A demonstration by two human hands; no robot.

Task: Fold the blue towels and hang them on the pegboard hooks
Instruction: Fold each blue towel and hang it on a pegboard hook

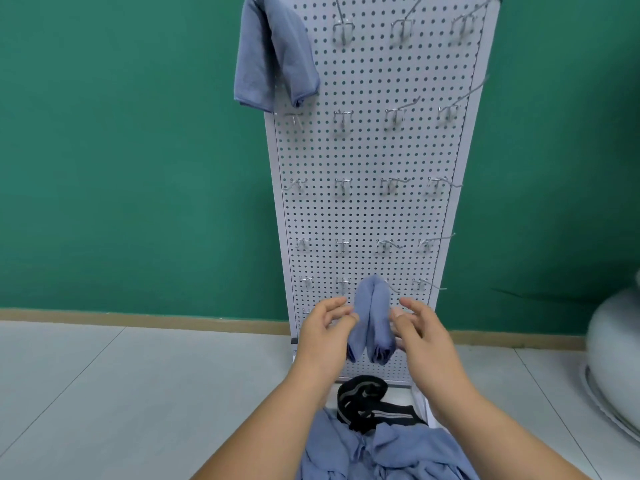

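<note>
Left hand (325, 329), right hand (420, 329): fingertips (354, 317) flank hung towel (372, 317).

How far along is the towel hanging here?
Done: one folded towel hangs at the pegboard's top left. In hand: a second folded towel drapes over a low hook, left hand and right hand at its sides. Left: a heap of blue towels below.

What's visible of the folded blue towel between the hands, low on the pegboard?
The towel is soft, matte blue-grey cloth, folded narrow and draped over a wire hook in a lower row of the white pegboard. Its top is a rounded hump, and two halves hang side by side with a crease between them, their lower ends roughly level. The left hand and right hand flank it, fingers loosely bent, tips at or touching its sides. No clear pinch shows.
</note>
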